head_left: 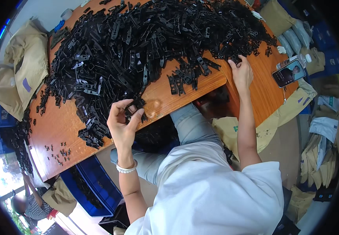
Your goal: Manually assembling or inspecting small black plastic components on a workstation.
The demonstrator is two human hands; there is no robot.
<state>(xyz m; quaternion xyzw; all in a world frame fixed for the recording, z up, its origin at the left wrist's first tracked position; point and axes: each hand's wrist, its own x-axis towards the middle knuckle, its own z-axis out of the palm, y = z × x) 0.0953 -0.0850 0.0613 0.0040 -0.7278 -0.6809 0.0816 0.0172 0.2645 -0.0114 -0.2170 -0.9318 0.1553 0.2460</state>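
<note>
A large heap of black plastic parts (150,39) covers most of the wooden table (169,102). At the near edge of the table, my left hand (123,119) is closed around a black plastic part (139,105), pinching it between thumb and fingers. My right hand (242,76) is at the right end of the heap. Its thumb and forefinger are bent about a small black plastic part (236,59), whose exact shape is hard to make out. Between my hands, a small cluster of longer black parts (182,78) lies by the table's front edge.
On the right of the table are a phone (289,73) with its screen lit and a clear bottle (300,59). Several tiny black pieces (61,152) lie at the left. Blue crates (95,188) and brown sacks (26,62) stand around. Another person (36,205) is at far lower left.
</note>
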